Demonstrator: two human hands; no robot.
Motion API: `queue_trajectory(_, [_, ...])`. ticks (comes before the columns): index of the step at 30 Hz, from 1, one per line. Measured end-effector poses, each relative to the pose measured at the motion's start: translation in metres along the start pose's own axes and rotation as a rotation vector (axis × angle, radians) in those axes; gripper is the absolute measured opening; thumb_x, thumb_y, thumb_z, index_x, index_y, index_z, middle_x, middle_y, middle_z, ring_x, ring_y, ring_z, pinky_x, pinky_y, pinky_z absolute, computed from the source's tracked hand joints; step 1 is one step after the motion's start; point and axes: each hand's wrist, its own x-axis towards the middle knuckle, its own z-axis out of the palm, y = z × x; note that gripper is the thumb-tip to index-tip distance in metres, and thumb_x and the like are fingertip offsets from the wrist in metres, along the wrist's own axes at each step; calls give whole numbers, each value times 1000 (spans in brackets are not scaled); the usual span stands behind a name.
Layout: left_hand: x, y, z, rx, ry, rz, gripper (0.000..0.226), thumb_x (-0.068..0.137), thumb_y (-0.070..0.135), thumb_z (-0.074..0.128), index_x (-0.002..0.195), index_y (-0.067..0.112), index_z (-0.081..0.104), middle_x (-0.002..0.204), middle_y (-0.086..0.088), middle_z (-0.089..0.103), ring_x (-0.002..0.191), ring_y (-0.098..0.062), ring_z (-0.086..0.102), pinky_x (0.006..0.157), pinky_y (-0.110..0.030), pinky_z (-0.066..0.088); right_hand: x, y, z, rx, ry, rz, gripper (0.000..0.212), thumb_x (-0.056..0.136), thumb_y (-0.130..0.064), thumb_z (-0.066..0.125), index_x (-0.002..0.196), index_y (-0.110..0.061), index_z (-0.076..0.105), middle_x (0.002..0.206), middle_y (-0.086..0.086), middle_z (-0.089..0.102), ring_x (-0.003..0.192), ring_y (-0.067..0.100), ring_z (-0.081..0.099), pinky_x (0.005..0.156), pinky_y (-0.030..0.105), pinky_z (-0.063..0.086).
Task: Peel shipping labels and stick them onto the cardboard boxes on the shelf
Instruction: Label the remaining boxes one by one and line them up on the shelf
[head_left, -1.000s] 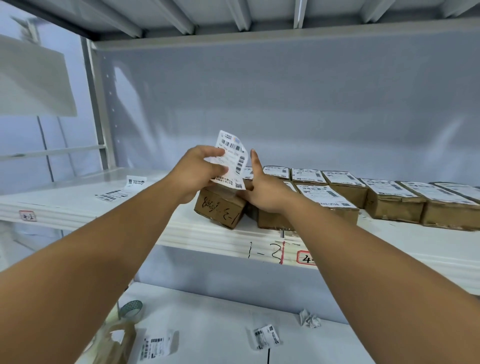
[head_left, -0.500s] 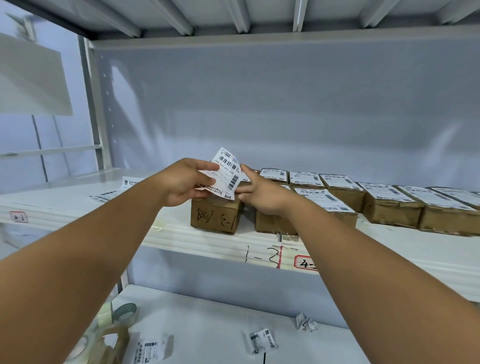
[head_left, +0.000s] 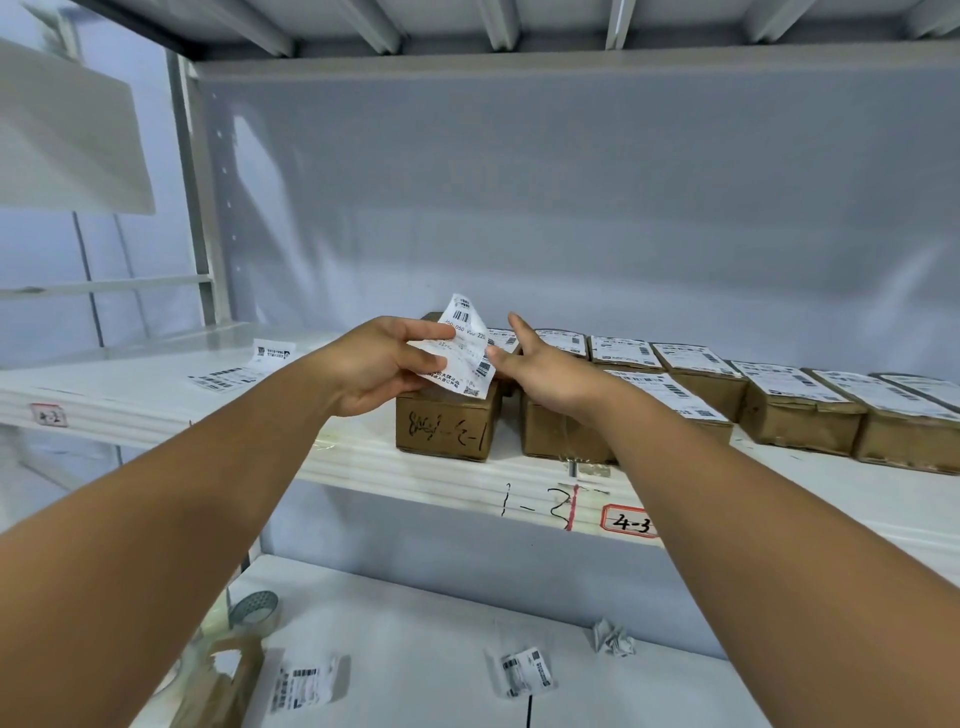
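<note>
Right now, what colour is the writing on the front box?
Black writing on brown box; head view.

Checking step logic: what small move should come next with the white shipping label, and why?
Probably lower the white printed shipping label onto the handwriting-marked brown cardboard box: the left hand holds it above that box, whose visible top looks bare.

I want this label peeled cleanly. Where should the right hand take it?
Probably pinch the label by its free right edge, coming from the right: the left hand holds its left side, and that edge stands exposed above the box, beside the right hand.
</note>
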Motion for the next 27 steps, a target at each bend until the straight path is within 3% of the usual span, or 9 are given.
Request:
queue_trajectory(5, [-1, -1, 1, 85, -16, 7, 49, 88, -15, 48, 133, 4, 48, 118, -5, 62, 97, -19, 65, 80, -24, 57, 0, -1, 2, -14, -4, 2, 67, 98, -44, 46, 152, -21, 14, 138, -4, 50, 109, 14, 50, 82, 29, 38])
queue_trajectory(7, [-2, -2, 0, 87, -5, 19, 50, 88, -15, 48, 134, 5, 48, 120, -6, 60, 97, -18, 65, 78, -23, 57, 0, 0, 3, 0, -9, 0, 62, 98, -42, 47, 148, -15, 24, 134, -4, 56, 112, 14, 51, 79, 27, 36])
queue_trajectory(10, [-1, -4, 0, 100, 12, 31, 52, 88, -15, 50, 135, 5, 47, 115, -2, 61, 95, -15, 64, 76, -20, 56, -1, 0, 3, 10, -12, 11, 68, 96, -44, 50, 150, -14, 21, 135, -7, 56, 119, 15, 50, 77, 26, 36])
queue_trajectory(17, [0, -7, 0, 165, 22, 25, 53, 88, -15, 50, 136, 6, 45, 113, -3, 61, 93, -15, 64, 74, -18, 56, -6, -4, 3, 40, -31, -6, 59, 95, -36, 56, 144, -14, 33, 124, -11, 63, 104, 9, 52, 66, 11, 35])
queue_trajectory(23, [2, -7, -1, 226, 25, 33, 51, 89, -15, 47, 134, 9, 49, 131, -5, 52, 107, -20, 59, 80, -19, 55, -5, -2, 4, 62, -74, -22, 58, 92, -28, 62, 141, -12, 36, 123, -8, 65, 108, 8, 56, 89, 25, 37])
queue_trajectory(27, [3, -8, -3, 197, 34, 32, 52, 89, -17, 45, 135, 8, 49, 133, -4, 51, 102, -15, 60, 77, -17, 55, -3, -2, 4, 55, -72, -18, 56, 93, -29, 60, 140, -10, 37, 123, -7, 64, 116, 13, 56, 97, 29, 38])
